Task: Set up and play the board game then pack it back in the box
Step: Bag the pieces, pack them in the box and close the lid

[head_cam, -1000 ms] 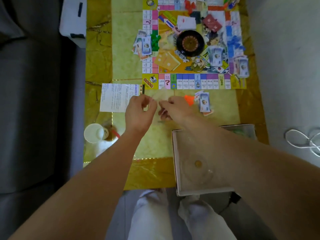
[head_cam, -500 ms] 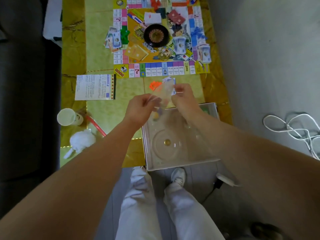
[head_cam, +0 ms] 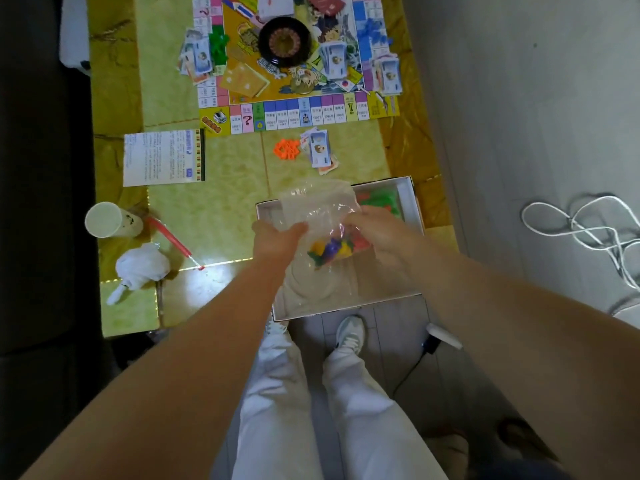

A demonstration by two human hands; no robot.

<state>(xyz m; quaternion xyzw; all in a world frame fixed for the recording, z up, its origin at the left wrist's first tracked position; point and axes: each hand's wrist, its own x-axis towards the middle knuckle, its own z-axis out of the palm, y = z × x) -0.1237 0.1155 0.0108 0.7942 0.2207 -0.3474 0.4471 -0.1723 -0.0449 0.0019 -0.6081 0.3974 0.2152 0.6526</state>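
A clear plastic bag with small coloured game pieces inside hangs over the open white box at the table's near edge. My left hand grips the bag's left side and my right hand grips its right side. The game board lies further back with a black roulette wheel, stacks of paper money and card piles on it. Orange pieces and a few notes lie on the table between board and box.
A rules sheet lies left of centre. A paper cup, a red pen and crumpled white tissue sit at the table's left near corner. A white cable coils on the floor to the right. My feet stand below the box.
Both hands lifted the clear bag off the table near the board and brought it back over the open box. The camera tilted down and back.
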